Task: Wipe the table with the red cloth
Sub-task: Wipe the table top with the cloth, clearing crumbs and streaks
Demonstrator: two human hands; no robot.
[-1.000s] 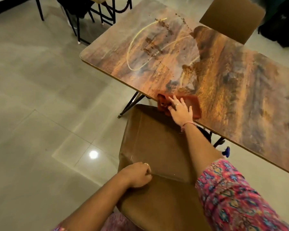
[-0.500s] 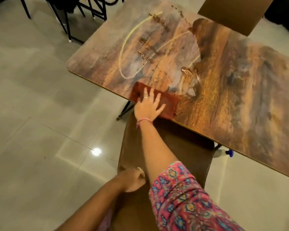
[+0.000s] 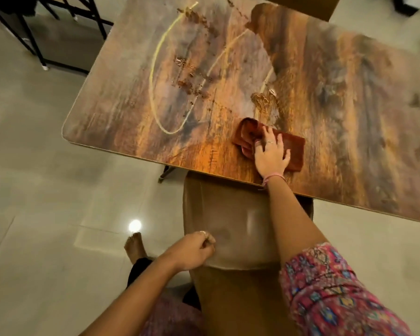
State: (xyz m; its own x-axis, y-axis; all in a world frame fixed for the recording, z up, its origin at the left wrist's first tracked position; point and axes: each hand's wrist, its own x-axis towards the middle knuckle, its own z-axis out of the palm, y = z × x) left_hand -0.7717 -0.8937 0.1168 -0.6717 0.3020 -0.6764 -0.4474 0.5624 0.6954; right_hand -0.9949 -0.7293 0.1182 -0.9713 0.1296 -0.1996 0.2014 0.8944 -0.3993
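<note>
My right hand (image 3: 272,155), fingers (image 3: 268,134) spread flat on the red cloth (image 3: 294,149), had swept back rightward along the desk (image 3: 131,117) edge; crumbs (image 3: 262,100) remained. Left hand (image 3: 192,251) curled on the chair (image 3: 228,214).

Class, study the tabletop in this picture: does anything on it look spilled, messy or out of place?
Yes. Brown crumbly debris lies scattered across the wood-patterned table, with thin yellow looping streaks around it. Another clump sits beyond the red cloth under the right hand.
</note>
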